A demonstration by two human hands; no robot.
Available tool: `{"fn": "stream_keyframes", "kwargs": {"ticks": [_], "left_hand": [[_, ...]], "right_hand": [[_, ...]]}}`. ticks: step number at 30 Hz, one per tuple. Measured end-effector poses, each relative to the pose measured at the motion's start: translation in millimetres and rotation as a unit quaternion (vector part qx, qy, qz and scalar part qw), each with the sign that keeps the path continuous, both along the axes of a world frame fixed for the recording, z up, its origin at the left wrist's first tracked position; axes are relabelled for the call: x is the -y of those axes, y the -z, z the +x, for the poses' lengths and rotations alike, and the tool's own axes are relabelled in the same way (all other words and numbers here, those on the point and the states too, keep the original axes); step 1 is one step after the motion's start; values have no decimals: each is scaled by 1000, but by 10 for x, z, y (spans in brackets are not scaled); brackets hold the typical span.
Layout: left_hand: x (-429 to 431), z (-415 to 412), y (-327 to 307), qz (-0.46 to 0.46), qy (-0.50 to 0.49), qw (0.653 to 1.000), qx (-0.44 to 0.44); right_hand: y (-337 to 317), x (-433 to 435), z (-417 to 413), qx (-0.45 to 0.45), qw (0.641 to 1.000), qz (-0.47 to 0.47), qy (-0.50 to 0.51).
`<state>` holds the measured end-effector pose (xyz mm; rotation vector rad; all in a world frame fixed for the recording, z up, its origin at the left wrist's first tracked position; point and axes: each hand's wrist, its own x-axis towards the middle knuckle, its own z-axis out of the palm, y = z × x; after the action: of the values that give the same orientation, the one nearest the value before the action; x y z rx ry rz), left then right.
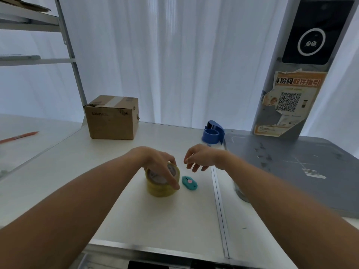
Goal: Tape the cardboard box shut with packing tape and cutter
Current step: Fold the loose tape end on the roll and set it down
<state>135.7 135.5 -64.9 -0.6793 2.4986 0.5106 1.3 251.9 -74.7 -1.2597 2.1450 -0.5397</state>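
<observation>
Fingers [171, 179] of the left hand [155, 160] clasp the tape roll [161, 189]; right hand [200, 158] hovers open, empty, just above the cutter [189, 183]; box [112, 117] well beyond.

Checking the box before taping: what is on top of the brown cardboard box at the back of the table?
A strip of pale tape runs across the top of the brown cardboard box, with torn paper near the left edge. Nothing else sits on it. Its inside cannot be seen.

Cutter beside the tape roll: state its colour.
Teal cutter with a pink slider, seen in the head view.
</observation>
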Motion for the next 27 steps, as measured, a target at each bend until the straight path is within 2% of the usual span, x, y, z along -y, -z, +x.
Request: {"fn": "stream_keyframes", "kwargs": {"ticks": [3,6,10,12,15,18,27], "left_hand": [[-8,-15,-10,-12,20,1000,-16],[51,-9,-85,37,19,994,-101],[182,-11,-222,125,1,956,-265],[231,-38,-260,134,-1,933,-334],[272,-85,-248,134,-4,902,-411],[312,-131,-210,155,-17,879,-450],[367,-213,-156,246,-63,841,-478]], "right_hand": [[5,-42,-24,4,1000,5,-10],[-12,-84,-65,3,1000,-16,-10],[-48,-96,-113,-5,982,-175,70],[-74,-85,-116,45,962,-246,108],[-100,-101,-112,127,947,-277,99],[-103,-122,-131,179,935,-293,86],[-78,4,-196,200,918,-337,62]]}}
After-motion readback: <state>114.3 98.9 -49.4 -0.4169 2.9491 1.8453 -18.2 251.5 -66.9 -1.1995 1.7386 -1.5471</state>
